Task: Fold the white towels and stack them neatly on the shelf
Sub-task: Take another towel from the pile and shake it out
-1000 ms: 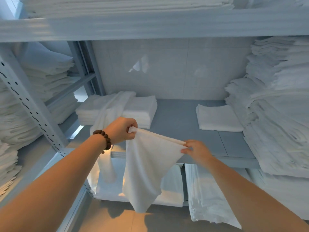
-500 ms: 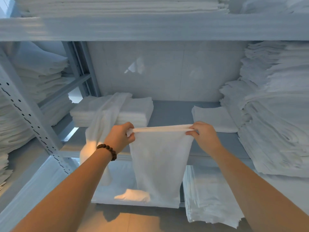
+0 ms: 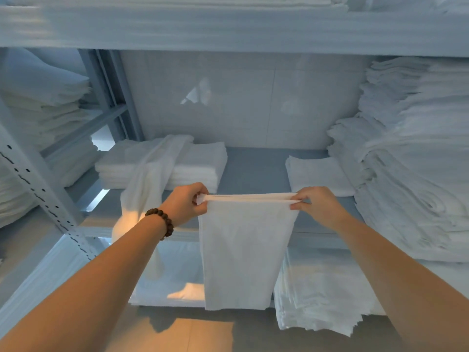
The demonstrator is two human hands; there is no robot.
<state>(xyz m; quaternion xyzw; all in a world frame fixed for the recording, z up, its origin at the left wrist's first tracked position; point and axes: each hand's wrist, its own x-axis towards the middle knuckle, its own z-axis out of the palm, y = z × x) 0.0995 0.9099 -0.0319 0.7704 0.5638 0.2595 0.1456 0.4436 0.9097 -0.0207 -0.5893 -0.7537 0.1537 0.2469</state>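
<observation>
Towel [image 3: 243, 252] raised, now taut mid-frame, left hand [image 3: 186, 203] and right hand [image 3: 318, 207] pinching top corners; uneven pull risks crooked fold.

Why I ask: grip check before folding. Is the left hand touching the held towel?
Touching. The head view shows the left hand pinching the towel at its top left corner.

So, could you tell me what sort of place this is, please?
Probably a linen storeroom, perhaps a hotel's or laundry's: grey metal shelving holds tall stacks of white linen, and the left hand and right hand pinch another white towel for folding.
</observation>
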